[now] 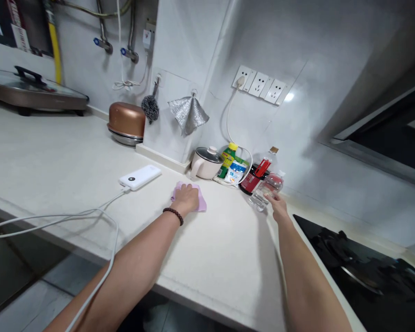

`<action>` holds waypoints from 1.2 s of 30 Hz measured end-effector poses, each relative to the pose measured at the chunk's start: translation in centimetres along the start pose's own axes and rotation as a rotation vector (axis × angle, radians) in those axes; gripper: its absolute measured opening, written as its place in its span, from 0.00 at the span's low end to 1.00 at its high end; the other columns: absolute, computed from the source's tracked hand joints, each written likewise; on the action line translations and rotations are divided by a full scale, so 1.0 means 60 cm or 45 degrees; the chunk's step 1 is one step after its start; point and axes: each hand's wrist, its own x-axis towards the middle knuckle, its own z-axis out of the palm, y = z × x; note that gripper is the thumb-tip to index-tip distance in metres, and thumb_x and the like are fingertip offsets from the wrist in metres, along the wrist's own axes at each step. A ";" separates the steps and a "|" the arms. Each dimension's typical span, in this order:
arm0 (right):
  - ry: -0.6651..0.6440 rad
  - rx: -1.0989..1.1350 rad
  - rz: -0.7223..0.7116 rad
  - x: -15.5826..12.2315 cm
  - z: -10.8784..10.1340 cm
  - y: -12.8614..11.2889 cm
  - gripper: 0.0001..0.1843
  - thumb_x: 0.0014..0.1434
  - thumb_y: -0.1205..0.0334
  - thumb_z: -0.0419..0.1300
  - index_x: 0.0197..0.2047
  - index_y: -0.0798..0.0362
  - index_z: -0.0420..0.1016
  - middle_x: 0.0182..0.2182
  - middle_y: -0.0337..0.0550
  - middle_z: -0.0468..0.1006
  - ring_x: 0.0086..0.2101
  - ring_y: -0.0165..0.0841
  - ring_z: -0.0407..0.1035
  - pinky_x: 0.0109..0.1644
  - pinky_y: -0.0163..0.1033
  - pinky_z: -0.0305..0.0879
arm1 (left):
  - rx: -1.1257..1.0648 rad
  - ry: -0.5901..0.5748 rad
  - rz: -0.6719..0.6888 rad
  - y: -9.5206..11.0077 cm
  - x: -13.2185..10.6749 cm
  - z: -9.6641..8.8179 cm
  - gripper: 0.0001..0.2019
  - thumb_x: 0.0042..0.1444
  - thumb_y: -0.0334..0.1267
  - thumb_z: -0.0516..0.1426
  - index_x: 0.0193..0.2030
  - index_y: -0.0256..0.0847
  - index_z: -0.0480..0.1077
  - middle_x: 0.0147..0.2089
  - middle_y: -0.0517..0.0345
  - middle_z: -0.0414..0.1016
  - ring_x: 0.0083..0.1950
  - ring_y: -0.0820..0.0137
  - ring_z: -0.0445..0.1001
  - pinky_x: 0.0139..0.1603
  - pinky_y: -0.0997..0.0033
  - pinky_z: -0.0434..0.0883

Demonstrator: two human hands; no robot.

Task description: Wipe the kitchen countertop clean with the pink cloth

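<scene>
My left hand (pixel 186 199), with a dark bead bracelet at the wrist, presses down on a pink cloth (pixel 200 201) lying flat on the white countertop (pixel 224 249). My right hand (pixel 278 206) reaches to a clear plastic bottle (pixel 267 189) that leans tilted near the wall; the fingers touch its lower end and seem to curl round it.
A white power bank (pixel 140 177) with its cable lies left of the cloth. A small cream electric pot (pixel 206 163), bottles and packets (pixel 235 169) stand by the wall. A black gas hob (pixel 366 272) is at right, a copper pot (pixel 126 122) and a lidded pan (pixel 31 90) at left.
</scene>
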 end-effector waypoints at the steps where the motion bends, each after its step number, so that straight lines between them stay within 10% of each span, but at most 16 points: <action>1: -0.010 0.039 0.019 -0.007 0.005 -0.001 0.35 0.33 0.47 0.76 0.44 0.54 0.76 0.42 0.47 0.79 0.44 0.41 0.75 0.52 0.49 0.72 | -0.003 0.004 -0.003 0.000 0.000 0.001 0.19 0.60 0.36 0.51 0.55 0.40 0.76 0.59 0.39 0.72 0.64 0.50 0.64 0.61 0.51 0.63; 6: -0.093 0.201 0.015 -0.039 0.044 -0.032 0.51 0.31 0.51 0.77 0.60 0.48 0.66 0.49 0.45 0.79 0.47 0.39 0.75 0.50 0.45 0.73 | -0.016 0.021 0.016 0.002 -0.007 -0.001 0.20 0.61 0.38 0.51 0.56 0.38 0.75 0.60 0.39 0.72 0.64 0.51 0.64 0.62 0.50 0.61; 13: -0.011 -0.017 0.065 -0.058 0.077 -0.072 0.36 0.32 0.52 0.75 0.46 0.55 0.75 0.43 0.50 0.81 0.44 0.43 0.76 0.51 0.48 0.72 | -0.039 0.023 0.024 -0.006 -0.003 0.002 0.18 0.59 0.40 0.54 0.53 0.39 0.76 0.60 0.40 0.71 0.64 0.50 0.64 0.61 0.51 0.63; 25: -0.570 -1.059 -0.797 -0.169 -0.048 -0.119 0.39 0.42 0.52 0.71 0.58 0.47 0.69 0.53 0.50 0.77 0.54 0.50 0.71 0.59 0.57 0.66 | -0.108 0.027 0.029 -0.010 0.001 0.006 0.20 0.57 0.34 0.55 0.56 0.35 0.74 0.59 0.37 0.72 0.63 0.49 0.64 0.60 0.50 0.63; 31: -0.699 -1.351 -0.930 -0.216 -0.063 -0.132 0.32 0.47 0.59 0.66 0.57 0.49 0.68 0.50 0.51 0.78 0.51 0.50 0.71 0.59 0.55 0.64 | -0.093 0.017 0.001 -0.011 0.004 0.009 0.20 0.57 0.36 0.56 0.56 0.37 0.74 0.59 0.39 0.72 0.63 0.50 0.63 0.60 0.53 0.63; 36: -0.475 -1.096 -0.730 -0.195 -0.079 -0.116 0.39 0.47 0.49 0.67 0.61 0.51 0.64 0.56 0.53 0.74 0.55 0.51 0.68 0.59 0.55 0.64 | -0.089 0.049 0.019 -0.008 0.001 0.009 0.19 0.57 0.36 0.57 0.55 0.37 0.76 0.60 0.36 0.71 0.64 0.48 0.63 0.60 0.50 0.62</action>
